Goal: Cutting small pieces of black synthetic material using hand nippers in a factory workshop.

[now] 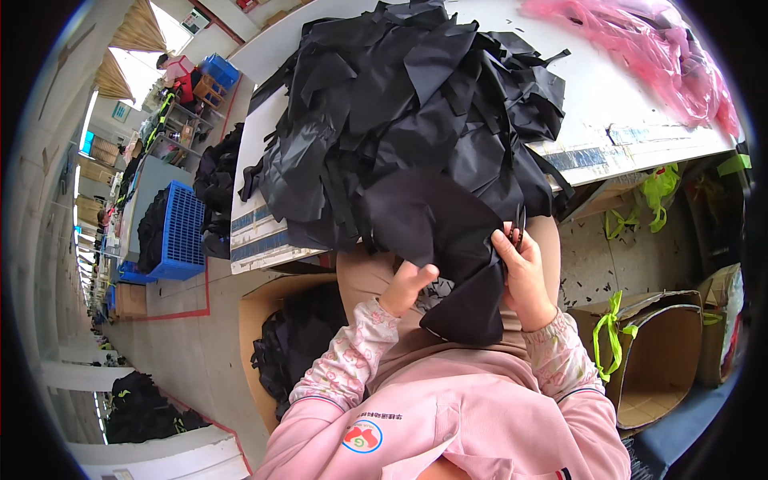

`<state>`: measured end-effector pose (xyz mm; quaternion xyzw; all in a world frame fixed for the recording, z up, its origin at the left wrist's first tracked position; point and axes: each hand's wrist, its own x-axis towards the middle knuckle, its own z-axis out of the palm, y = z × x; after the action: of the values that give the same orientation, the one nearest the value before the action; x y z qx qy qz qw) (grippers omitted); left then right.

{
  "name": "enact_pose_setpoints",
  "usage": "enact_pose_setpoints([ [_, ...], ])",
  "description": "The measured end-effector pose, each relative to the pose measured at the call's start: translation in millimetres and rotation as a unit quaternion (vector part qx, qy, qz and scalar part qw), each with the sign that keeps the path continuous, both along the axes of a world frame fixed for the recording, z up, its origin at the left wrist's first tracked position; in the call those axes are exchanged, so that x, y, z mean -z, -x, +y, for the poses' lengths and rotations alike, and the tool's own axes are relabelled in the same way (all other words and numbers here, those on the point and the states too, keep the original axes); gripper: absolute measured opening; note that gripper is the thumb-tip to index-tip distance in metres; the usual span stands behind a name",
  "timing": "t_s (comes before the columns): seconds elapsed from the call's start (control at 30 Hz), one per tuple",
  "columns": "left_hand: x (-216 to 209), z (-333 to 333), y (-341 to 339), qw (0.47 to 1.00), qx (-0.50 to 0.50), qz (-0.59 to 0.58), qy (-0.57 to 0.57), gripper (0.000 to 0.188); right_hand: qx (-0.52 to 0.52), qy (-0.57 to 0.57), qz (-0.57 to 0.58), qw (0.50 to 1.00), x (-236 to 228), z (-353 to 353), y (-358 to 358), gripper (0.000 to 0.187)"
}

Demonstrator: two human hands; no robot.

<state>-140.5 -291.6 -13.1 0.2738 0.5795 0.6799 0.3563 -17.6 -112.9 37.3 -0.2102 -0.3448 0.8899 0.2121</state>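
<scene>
A heap of black fabric pieces covers the front of the white table and hangs over its near edge. One dark fabric piece droops from the heap over my lap. My left hand grips its left side, thumb showing and the other fingers mostly hidden by cloth. On the right edge of this piece, my right hand is closed in a pinch. A thin, dark, pointed tool sticks up from the right hand's fingers; it resembles thread snips, but its kind is not clear.
Below the table at left, a cardboard box holds more black pieces. Pink plastic bagging lies on the white table. Right of my lap stand open cartons with a green tie. A blue crate sits farther left; a person works beyond.
</scene>
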Motion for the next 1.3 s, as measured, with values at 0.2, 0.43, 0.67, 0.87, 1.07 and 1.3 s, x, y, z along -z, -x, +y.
enact_pose_setpoints([
  [0.2,12.1,10.1,7.9,0.991,0.040,-0.033,0.125,0.051,-0.014,-0.016,0.049,0.999,-27.9,-8.7,0.2,0.011],
  [0.43,-16.8,40.0,-22.2,0.994,0.043,-0.092,-0.041,0.038,-0.023,0.004,0.082,0.996,-34.7,-14.0,-3.5,0.012],
  [0.67,-26.2,29.4,3.9,0.969,-0.053,-0.212,-0.117,0.023,0.102,-0.109,0.036,0.988,-33.5,2.6,-9.3,0.009],
  [0.87,-66.3,6.8,32.0,0.990,-0.032,-0.115,-0.070,0.021,0.072,-0.203,-0.112,0.970,-11.4,29.6,-11.4,0.009],
  [1.07,-88.7,15.9,23.5,0.990,-0.082,0.114,-0.016,0.016,0.220,-0.423,-0.056,0.877,-36.6,25.4,-9.3,0.015],
  [1.3,-99.1,38.6,-5.5,0.973,-0.063,0.223,0.003,0.021,0.060,-0.521,0.009,0.852,-64.2,-15.0,14.3,0.038],
])
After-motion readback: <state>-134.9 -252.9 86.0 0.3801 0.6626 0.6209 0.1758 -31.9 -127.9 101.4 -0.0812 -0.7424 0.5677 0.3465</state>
